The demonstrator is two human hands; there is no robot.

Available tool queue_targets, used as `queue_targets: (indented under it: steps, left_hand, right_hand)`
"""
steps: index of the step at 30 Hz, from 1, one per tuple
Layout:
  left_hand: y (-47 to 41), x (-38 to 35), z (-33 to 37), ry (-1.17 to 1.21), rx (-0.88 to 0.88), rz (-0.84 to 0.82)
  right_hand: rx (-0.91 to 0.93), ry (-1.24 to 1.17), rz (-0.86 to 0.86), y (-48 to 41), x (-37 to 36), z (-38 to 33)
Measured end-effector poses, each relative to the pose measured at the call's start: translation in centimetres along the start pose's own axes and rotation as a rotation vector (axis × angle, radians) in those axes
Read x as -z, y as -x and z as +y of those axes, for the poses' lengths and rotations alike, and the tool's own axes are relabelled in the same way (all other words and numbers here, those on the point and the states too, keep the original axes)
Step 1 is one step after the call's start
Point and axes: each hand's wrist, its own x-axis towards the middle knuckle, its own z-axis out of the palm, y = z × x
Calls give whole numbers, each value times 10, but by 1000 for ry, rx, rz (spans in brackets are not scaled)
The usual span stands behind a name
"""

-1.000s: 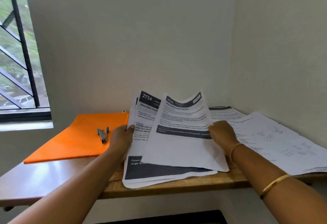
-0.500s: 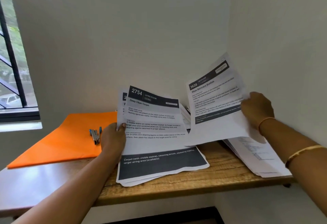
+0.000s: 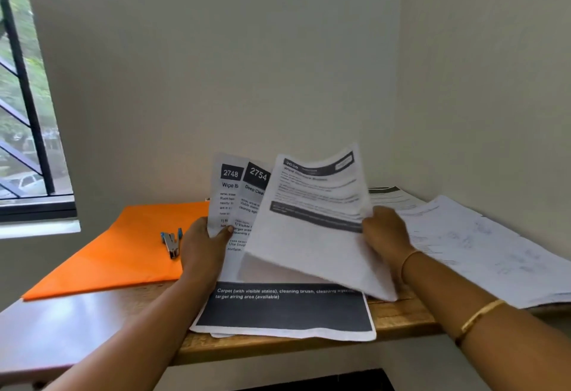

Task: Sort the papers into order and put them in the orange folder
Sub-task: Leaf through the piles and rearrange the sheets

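Orange folder (image 3: 123,254): flat at 9 o'clock, unmoved. Paper stack (image 3: 278,310): centre, left hand (image 3: 202,248) pinching its left edge, thumb in front. Sheet 3639 (image 3: 309,236): back from 2 o'clock over stack, right hand (image 3: 384,233) fingers curled round its edge.

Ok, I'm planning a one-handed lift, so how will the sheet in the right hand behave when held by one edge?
Probably floppy: gripped at one edge by the right hand, the sheet bows and its top edge curves. Likely light: that hand alone holds it above the stack.
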Motion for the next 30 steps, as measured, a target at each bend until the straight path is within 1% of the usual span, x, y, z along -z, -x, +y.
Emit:
queue_targets:
  steps: [2, 4, 7, 9, 11, 15, 17, 19, 23, 25, 27, 30]
  left_hand:
    - [-1, 1, -1, 63, 20, 4]
    - [0, 2, -1, 107, 44, 6]
    - [1, 1, 0, 151, 45, 15]
    - [1, 1, 1, 130, 30, 40]
    - [0, 0, 1, 71, 11, 72]
    - [2, 0, 6, -43, 13, 115]
    - [2, -1, 4, -82, 23, 76]
    - [5, -4, 5, -110, 30, -16]
    - [13, -10, 14, 4, 29, -152]
    - [17, -11, 16, -39, 20, -216]
    - [15, -10, 14, -132, 46, -223]
    - [0, -4, 11, -201, 113, -192]
  right_hand:
    - [19, -13, -63, 5, -14, 2]
    - [7, -95, -106, 7, -24, 2]
    - [-86, -207, -169, 2, -30, 0]
    - [-148, -193, -204, -2, -28, -2]
    - [-178, -188, -189, -7, -24, 0]
    - [-193, -201, -59, -10, -11, 7]
    - [-175, -231, -42, -8, -8, 8]
    - [-129, -233, -71, -3, -11, 4]
    - [-27, -183, -124, 5, -28, -8]
    - [-8, -182, -136, 6, -36, -12]
    - [-39, -163, -183, 7, -41, -15]
    - [-76, -45, -286, 8, -48, -17]
